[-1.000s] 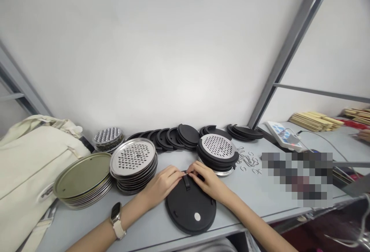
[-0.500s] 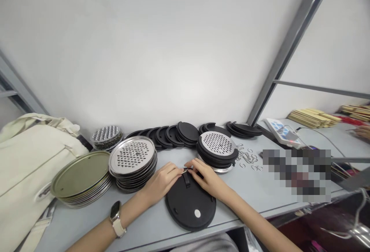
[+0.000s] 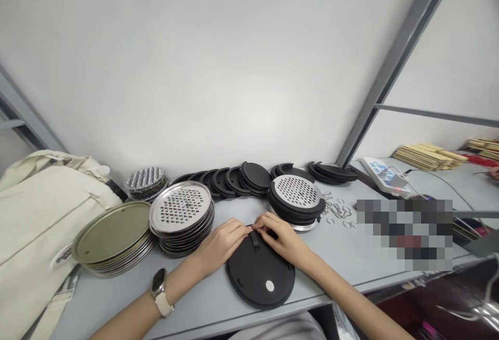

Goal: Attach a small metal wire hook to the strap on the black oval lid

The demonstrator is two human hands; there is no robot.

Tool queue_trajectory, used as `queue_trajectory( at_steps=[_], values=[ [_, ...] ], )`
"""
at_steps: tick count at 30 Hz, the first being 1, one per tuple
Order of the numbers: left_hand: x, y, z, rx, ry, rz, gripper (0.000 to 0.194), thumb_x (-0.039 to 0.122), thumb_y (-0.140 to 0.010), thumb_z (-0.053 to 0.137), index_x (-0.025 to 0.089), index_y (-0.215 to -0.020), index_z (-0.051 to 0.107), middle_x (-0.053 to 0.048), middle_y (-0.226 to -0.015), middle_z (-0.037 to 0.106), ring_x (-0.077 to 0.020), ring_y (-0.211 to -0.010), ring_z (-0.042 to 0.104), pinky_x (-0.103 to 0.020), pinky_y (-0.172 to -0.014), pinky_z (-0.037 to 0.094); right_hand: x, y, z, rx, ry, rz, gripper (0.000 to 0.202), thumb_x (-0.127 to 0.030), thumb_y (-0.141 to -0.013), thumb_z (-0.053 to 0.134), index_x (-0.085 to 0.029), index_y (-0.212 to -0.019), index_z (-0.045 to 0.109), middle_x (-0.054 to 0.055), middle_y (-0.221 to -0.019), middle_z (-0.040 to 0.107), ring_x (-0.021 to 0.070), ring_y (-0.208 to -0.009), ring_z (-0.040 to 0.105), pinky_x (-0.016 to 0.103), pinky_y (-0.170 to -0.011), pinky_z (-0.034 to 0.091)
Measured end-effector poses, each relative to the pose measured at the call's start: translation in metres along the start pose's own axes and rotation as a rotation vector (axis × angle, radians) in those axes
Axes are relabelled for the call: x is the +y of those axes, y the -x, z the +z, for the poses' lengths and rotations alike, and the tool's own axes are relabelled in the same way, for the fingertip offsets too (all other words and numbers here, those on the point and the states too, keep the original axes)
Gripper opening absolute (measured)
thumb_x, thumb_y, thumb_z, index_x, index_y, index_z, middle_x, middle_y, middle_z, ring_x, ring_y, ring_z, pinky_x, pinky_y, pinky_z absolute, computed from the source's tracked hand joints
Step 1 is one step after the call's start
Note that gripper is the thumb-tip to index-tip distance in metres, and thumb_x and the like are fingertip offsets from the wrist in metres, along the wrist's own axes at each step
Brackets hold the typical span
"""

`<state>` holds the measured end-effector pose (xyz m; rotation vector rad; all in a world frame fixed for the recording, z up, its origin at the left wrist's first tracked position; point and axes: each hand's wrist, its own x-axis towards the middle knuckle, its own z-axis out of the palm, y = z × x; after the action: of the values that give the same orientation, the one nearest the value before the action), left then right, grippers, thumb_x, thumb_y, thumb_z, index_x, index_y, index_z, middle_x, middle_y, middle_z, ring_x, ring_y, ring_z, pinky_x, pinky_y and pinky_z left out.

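Note:
A round black disc (image 3: 261, 277) with a white oval spot and a short black strap (image 3: 254, 240) lies at the table's front edge. At the strap's far end, my left hand (image 3: 226, 241) pinches something small that I cannot make out. My right hand (image 3: 279, 237) meets it there, its fingers closed at the same spot on the disc's far rim. Metal rings and clips (image 3: 338, 210) lie loose to the right. Behind my right hand stands a stack of black holders topped by a perforated grey plate (image 3: 298, 191).
Left of my hands are a stack of grater plates (image 3: 180, 207), green oval trays (image 3: 113, 231) and a cream bag (image 3: 42, 225). Black discs (image 3: 255, 176) lie along the wall. A white device (image 3: 384, 176) and wooden strips (image 3: 429, 156) are at the right, near another person's hand.
The view has shifted slightly. The shiny metal piece seen between my fingertips earlier is now mostly hidden, and both hands remain at the strap's end.

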<state>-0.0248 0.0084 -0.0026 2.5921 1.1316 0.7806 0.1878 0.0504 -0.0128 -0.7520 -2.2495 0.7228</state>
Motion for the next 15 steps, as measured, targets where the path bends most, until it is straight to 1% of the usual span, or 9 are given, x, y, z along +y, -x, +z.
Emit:
queue_trajectory(
  at_steps=[6, 12, 15],
  values=[
    [-0.0005, -0.0004, -0.0007, 0.010, 0.010, 0.007, 0.025, 0.021, -0.097, 0.036, 0.017, -0.103, 0.060, -0.006, -0.094, 0.061, -0.0169, -0.092, 0.057, -0.032, -0.081, 0.051, 0.0031, 0.0003, 0.0007, 0.010, 0.043, 0.004, 0.014, -0.019, -0.092, 0.045, -0.020, -0.087, 0.058, 0.002, -0.081, 0.054, 0.0156, -0.077, 0.051, 0.027, -0.071, 0.042],
    [-0.0059, -0.0013, 0.0040, 0.077, 0.129, -0.042, 0.017, 0.017, -0.093, 0.045, 0.018, -0.099, 0.061, -0.005, -0.094, 0.061, -0.0156, -0.093, 0.057, -0.029, -0.083, 0.049, 0.0007, -0.0008, -0.0008, -0.008, 0.037, 0.008, 0.013, -0.017, -0.092, 0.045, -0.020, -0.086, 0.057, 0.002, -0.081, 0.052, 0.0152, -0.077, 0.050, 0.027, -0.070, 0.041],
    [-0.0067, -0.0015, 0.0049, 0.084, 0.145, -0.046, 0.017, 0.017, -0.093, 0.045, 0.017, -0.095, 0.062, -0.005, -0.092, 0.061, -0.0157, -0.092, 0.057, -0.030, -0.082, 0.048, 0.0003, -0.0011, -0.0006, -0.005, 0.028, 0.012, 0.014, -0.018, -0.092, 0.045, -0.020, -0.085, 0.057, 0.002, -0.082, 0.051, 0.0151, -0.078, 0.050, 0.027, -0.070, 0.042]
  ],
)
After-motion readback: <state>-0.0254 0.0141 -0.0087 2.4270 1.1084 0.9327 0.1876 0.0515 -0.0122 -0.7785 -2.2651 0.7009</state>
